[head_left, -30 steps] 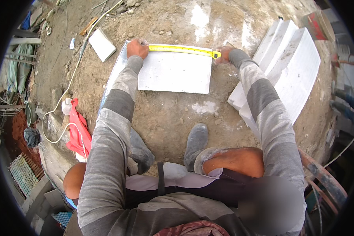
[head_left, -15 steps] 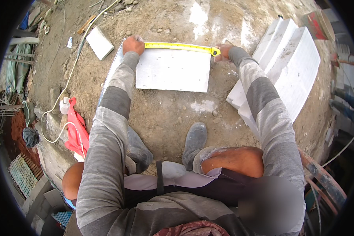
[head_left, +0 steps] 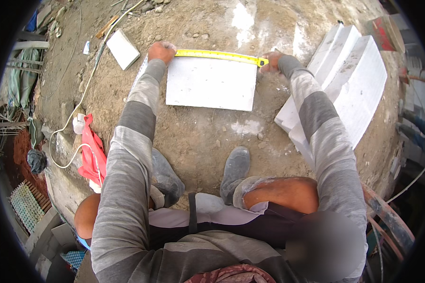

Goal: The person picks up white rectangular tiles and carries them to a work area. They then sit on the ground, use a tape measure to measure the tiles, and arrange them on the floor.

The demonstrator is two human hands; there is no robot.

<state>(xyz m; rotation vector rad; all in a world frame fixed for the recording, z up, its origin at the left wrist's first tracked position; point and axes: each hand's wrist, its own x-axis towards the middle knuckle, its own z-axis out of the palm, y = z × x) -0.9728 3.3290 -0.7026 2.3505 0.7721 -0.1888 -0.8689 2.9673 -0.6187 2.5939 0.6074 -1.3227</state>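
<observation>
A white rectangular block [head_left: 211, 85] lies flat on the dirt in front of my feet. Along its far edge stretches a yellow tape measure [head_left: 217, 55], pulled out between my two hands. My left hand [head_left: 162, 52] is closed on the tape's end at the block's far left corner. Just past the far right corner, my right hand [head_left: 272, 61] grips the tape's other end; the fingers partly hide what they hold there. Beneath my left forearm a toothed saw blade [head_left: 138, 78] shows in part, its remainder covered by the sleeve.
Several white blocks [head_left: 359, 80] lean together on the right, partly under my right arm. A smaller white piece [head_left: 123, 49] lies at the far left, near a pale cable [head_left: 83, 96]. Red cloth [head_left: 91, 150] lies left of my feet, and a bucket [head_left: 386, 34] stands far right.
The view has shifted a little, so the block and both hands appear slightly farther right. Both hands still hold the tape stretched along the block's far edge.
</observation>
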